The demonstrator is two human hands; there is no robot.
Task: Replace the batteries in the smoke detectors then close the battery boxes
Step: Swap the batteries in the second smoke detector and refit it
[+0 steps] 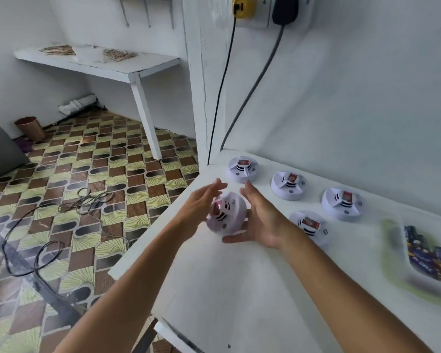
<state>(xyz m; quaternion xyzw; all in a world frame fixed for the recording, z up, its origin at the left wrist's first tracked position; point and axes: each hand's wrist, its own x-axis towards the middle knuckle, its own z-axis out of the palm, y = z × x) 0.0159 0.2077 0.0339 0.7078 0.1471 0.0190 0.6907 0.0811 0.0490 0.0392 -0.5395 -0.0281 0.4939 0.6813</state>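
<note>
Detectors, five, white and round, on a white counter [252,289] that fills the lower right of the frame.

Head view, the only one:

- Detector [227,215], centre of frame, blurred, lying between the two hands near the counter's left edge. Red patch on its upper left side, probably a battery in an open box; the blur leaves this uncertain.
- Left hand [201,202], centre, just left of that detector, fingers straight and spread, pointing up and right. Whether the palm touches the detector cannot be told.
- Right hand [260,220], centre, just right of the same detector, fingers extended, thumb stretched out beneath it. No curled grip is visible on either side.
- Far detector [243,169], above the hands, near the counter's back corner, red battery showing on top.
- Second detector [288,186], right of the far one, red battery on top.
- Third detector [341,204], further right, red battery on top.
- Near detector [311,226], just right of the right wrist, red battery showing, partly hidden by the forearm.
- Tray [392,250], right edge of frame, blurred, greenish rim, holding dark blue batteries [425,253].
- Wall socket [260,11], top centre, with a yellow plug [243,6] and a black plug [285,8]; two cables run down the wall to the counter's corner.
- Shelf [99,62], upper left, white.
- Bin [31,128], left, brown, on a patterned floor [87,187] with loose cable [49,225].
</note>
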